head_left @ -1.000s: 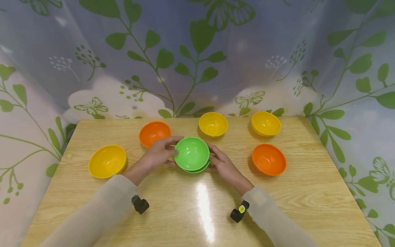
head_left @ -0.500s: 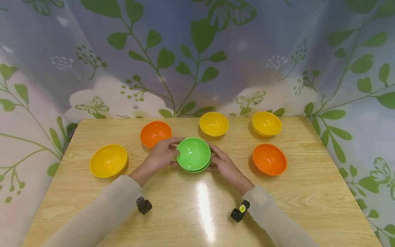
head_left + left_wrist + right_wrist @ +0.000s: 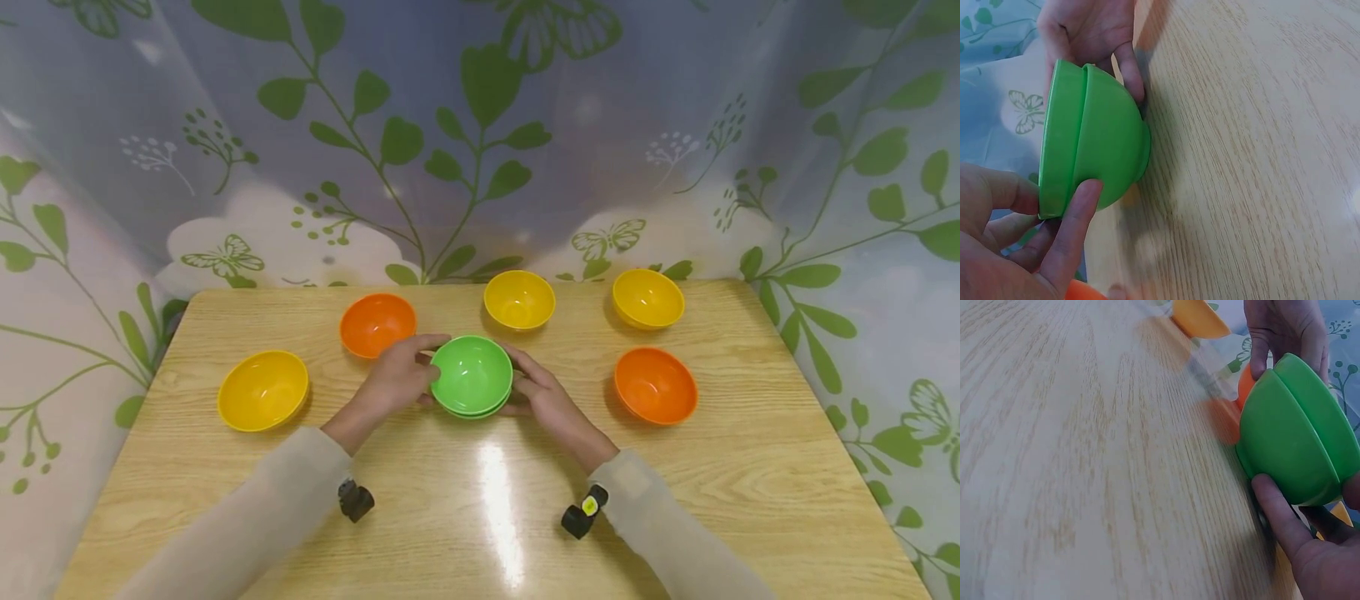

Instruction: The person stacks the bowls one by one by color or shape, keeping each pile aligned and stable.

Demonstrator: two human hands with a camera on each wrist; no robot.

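Observation:
Two green bowls sit one inside the other near the middle of the table, and the upper green bowl (image 3: 471, 375) hides most of the lower green bowl (image 3: 1110, 137). With thumb and fingers at the rim, my left hand (image 3: 397, 375) holds the stack from its left side; one finger touches the lower bowl's wall in the left wrist view. On the opposite side my right hand (image 3: 543, 402) grips the stack, its finger (image 3: 1279, 515) against the lower bowl's underside. The upper rim stands slightly above the lower one. Whether the stack's foot touches the table, I cannot tell.
An orange bowl (image 3: 377, 325) stands just behind my left hand, a yellow bowl (image 3: 262, 392) farther left. Behind the stack is another yellow bowl (image 3: 519, 300). To the right are a yellow bowl (image 3: 648, 298) and an orange bowl (image 3: 655, 386). A patterned curtain (image 3: 480, 225) borders the wooden table (image 3: 420, 517).
The upper green bowl has settled deeper into the lower one, narrowing the gap between their rims. My left hand has shifted slightly right with it; my right hand has hardly moved.

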